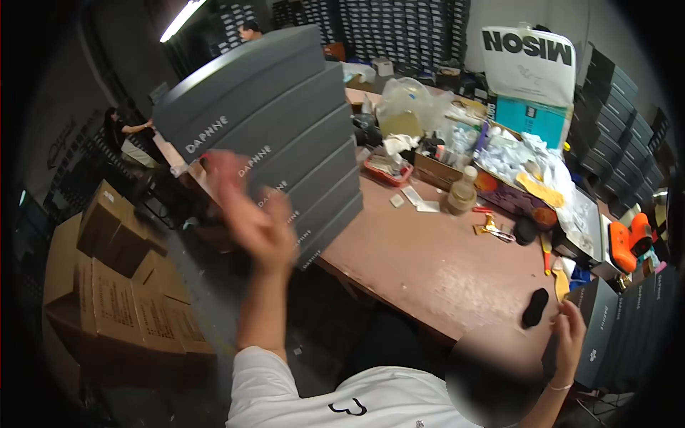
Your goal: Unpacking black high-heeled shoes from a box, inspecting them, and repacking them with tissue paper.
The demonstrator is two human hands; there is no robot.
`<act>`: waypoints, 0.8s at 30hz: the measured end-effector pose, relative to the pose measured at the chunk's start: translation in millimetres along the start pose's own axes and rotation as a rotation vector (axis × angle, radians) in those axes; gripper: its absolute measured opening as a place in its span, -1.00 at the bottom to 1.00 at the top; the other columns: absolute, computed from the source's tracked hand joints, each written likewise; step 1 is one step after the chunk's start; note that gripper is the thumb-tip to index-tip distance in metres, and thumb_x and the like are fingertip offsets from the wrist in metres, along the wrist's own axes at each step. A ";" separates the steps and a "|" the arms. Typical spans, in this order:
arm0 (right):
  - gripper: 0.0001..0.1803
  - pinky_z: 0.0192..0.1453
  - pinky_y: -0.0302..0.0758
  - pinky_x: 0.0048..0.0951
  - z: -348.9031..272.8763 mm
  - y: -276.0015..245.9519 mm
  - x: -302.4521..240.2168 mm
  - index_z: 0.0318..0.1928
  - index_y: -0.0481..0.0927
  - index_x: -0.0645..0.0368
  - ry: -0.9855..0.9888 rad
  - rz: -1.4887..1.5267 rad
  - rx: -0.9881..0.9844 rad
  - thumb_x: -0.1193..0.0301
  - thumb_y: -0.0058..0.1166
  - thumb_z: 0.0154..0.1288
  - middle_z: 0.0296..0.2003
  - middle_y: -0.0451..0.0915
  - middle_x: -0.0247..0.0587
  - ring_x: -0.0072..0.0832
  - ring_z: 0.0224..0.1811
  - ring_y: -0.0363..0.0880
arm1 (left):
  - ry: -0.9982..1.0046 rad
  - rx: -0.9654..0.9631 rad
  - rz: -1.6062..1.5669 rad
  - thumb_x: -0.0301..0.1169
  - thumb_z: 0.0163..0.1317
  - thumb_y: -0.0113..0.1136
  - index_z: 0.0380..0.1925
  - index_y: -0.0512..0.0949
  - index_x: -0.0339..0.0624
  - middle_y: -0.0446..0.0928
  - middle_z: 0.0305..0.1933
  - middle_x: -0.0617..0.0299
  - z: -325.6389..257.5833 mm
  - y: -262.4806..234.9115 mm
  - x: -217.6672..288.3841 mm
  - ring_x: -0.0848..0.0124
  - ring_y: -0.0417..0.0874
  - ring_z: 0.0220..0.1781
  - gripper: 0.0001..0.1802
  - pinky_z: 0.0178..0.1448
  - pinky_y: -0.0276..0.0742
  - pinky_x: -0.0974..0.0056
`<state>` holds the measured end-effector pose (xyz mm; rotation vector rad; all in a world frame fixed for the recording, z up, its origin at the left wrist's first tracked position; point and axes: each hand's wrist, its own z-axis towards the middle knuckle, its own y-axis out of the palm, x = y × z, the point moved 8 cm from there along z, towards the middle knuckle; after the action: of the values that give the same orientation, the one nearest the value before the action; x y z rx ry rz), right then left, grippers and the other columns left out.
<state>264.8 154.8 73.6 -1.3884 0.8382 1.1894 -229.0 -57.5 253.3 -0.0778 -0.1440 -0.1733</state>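
Stacked grey boxes point(314, 143) stand just behind the left hand point(257, 207), blurred, spread, nothing visibly in it. Far beyond it, boxes line the back wall point(407, 32); rightward stretches a scuffed reddish table point(399, 246), leftward cardboard cartons point(114, 307). Beside the half-curled right hand point(569, 332), whose hold I cannot tell, lies a black object point(535, 308).

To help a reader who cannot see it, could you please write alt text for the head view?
A person's blurred left hand is raised, open, before a tall stack of dark grey boxes, while the right hand is by more grey boxes. A pinkish-brown table bears assorted clutter.
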 end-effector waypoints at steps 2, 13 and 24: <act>-0.52 -0.09 0.53 -0.52 16.5 101.3 -37.8 0.19 0.42 0.32 -0.136 -0.155 -0.383 0.63 0.07 0.22 0.03 0.52 -0.17 -0.51 -0.16 0.59 | 0.065 0.326 0.318 -0.14 0.40 0.04 0.24 0.16 -0.47 0.24 0.26 -0.25 72.3 -119.5 -80.6 0.01 0.31 0.26 -0.34 0.37 0.11 0.05; -0.08 0.27 0.38 -0.14 54.0 428.4 -249.1 0.50 -0.11 0.04 -0.083 0.525 -1.070 -0.29 -0.35 0.37 0.43 0.02 0.13 -0.13 0.33 0.31 | -0.929 -0.160 -0.515 0.19 0.33 -0.07 0.08 0.50 -0.24 0.57 0.02 0.21 88.8 -105.7 -206.0 0.41 0.51 0.12 -0.30 0.23 0.29 0.22; -0.36 0.34 0.22 -0.29 26.5 280.8 -129.6 0.38 0.19 0.12 0.021 0.924 -0.955 -0.03 -0.31 0.50 0.27 0.35 -0.29 -0.45 0.31 0.27 | -0.536 -0.246 -0.647 0.18 0.37 -0.16 0.33 0.17 -0.29 -0.06 0.49 -0.13 -90.5 6.6 51.7 0.15 0.09 0.48 -0.19 0.47 -0.01 0.04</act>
<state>-39.0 114.4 123.2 -1.7912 1.0126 2.5162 -165.1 -67.7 171.4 -0.3228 -0.6839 -0.8170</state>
